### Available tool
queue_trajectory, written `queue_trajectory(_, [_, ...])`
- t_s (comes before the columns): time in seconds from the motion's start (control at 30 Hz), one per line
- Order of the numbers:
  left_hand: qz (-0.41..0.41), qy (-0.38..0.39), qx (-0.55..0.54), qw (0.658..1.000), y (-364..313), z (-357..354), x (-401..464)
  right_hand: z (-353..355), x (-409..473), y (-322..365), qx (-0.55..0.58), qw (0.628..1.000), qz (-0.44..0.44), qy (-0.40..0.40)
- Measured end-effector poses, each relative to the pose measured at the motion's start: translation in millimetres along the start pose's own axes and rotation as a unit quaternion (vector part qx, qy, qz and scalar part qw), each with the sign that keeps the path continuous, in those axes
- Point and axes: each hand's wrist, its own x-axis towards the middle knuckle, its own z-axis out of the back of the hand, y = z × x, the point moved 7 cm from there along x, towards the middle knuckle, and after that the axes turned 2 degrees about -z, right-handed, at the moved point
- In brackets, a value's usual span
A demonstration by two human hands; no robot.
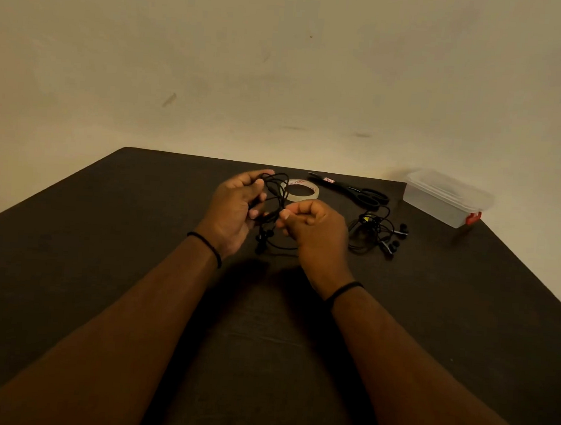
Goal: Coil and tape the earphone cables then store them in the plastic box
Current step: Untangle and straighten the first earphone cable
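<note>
- Left hand [236, 206], centre of frame, above the dark desk [102, 266]: fingers curled round a bundle of loops of a black earphone cable [275, 192]. Loops stand roughly upright between the two hands.
- Right hand [311, 224], just right of the left: fingers curled in, thumb and forefinger appear to pinch a strand of the same cable near its lower part. Exact contact is small and dark; hard to confirm.
- Loose tail with earbuds hangs below the hands and trails toward the lower centre, onto the desk.
- Key relation: the uncoiled length lies below and between the hands, nearer the right hand; the coil's long axis runs top to bottom in the left hand's grip. Judgement: the right hand would feed the tail up and round while the left keeps the loops.
- Tape roll [299, 191] lies flat just behind the coil.
- Scissors [357, 192] right of the tape.
- Second earphone set [375, 232], tangled, on the desk right of the right hand.
- Plastic box [446, 199], lid on, upper right, well apart from both hands.
- Stage, by judgement: coiling first cable; taping not yet done.
</note>
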Motion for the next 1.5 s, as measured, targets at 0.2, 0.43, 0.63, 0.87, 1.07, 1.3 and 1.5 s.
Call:
queue_trajectory(0.2, [-0.063,-0.033,0.103,0.992,-11,1,-2,-4,-4,6,-0.032,0.998,0.044,0.017])
queue_trajectory(0.43, [-0.199,-0.019,0.273,0.941,-30,-15,-10,3,-7,11,-0.049,0.995,0.059,-0.058])
queue_trajectory(0.63, [-0.181,-0.039,0.391,0.901,-31,-7,-5,19,-3,15,-0.028,0.990,0.072,-0.117])
queue_trajectory(0.87, [-0.166,-0.206,0.532,0.805,-38,45,2,20,-2,25,0.314,0.942,-0.118,0.036])
queue_trajectory(1.07, [-0.138,-0.241,0.461,0.843,-32,73,5,26,-2,31,0.089,0.971,-0.138,0.171])
queue_trajectory(1.3, [-0.033,-0.175,0.356,0.917,-9,60,13,18,-13,48,-0.431,0.848,0.270,-0.149])
queue_trajectory(1.5, [-0.096,-0.132,0.436,0.885,-22,45,9,-43,-25,41,-0.466,0.846,0.259,-0.012])
